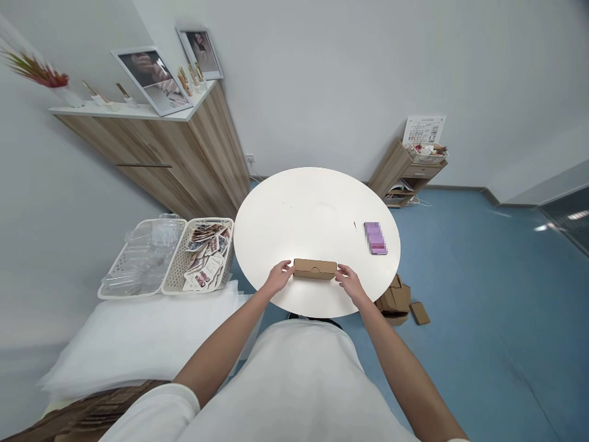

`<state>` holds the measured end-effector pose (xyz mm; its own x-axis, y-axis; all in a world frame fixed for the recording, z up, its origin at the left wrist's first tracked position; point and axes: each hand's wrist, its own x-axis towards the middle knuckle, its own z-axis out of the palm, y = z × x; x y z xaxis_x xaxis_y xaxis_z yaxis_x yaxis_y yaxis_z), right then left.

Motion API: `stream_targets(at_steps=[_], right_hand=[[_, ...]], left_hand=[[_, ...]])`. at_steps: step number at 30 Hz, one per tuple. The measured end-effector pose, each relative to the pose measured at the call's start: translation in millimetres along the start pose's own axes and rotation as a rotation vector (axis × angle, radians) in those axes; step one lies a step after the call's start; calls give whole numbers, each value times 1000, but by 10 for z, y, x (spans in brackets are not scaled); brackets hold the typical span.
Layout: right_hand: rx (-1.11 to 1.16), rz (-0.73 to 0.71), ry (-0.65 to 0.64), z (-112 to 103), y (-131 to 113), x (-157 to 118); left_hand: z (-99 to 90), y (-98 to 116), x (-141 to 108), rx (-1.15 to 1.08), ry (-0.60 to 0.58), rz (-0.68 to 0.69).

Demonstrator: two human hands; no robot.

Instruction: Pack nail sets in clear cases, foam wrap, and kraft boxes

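Note:
A long, narrow brown cardboard box (315,269) is at the near side of the round white table (304,209), its lid closed and a half-round thumb notch at the middle of its front edge. My left hand (278,277) has curled fingers and thumb at the box's left end. At the opposite end, the fingers of my right hand (350,283) grip the corner in the same way. Whether the box rests fully on the tabletop cannot be made out. To the right on the table lies a phone with a blurred purple screen (376,238).
Left of the table stand white baskets, one of clear plastic packs (147,258), one of printed cards (206,261). White wrapping sheets (151,337) lie nearer. Flat cardboard pieces (394,299) are on the floor at right. A wooden cabinet (221,141) and small shelf (391,169) stand behind.

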<state>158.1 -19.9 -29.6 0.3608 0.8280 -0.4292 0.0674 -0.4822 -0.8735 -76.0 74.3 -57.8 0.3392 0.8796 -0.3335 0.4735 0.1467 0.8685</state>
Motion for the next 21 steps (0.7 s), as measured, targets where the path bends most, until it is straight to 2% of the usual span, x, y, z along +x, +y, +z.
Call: stream_targets(at_steps=[5,9,13,17,21], right_hand=[[-3,45,-9,64,39,0],[17,13,8,88,55,-30],[36,-76,12,104,152,-79],[61,-29,41,151,322,-100],[46,-17,91,198,462,-105]], left_hand=[[31,56,-32,-24,-54,80],[46,84,-71,-24,-42,60],[103,-12,-161,-129,-45,91],[215,-139,-240,-254,-44,83],[321,-210,-265,-224,-38,33]])
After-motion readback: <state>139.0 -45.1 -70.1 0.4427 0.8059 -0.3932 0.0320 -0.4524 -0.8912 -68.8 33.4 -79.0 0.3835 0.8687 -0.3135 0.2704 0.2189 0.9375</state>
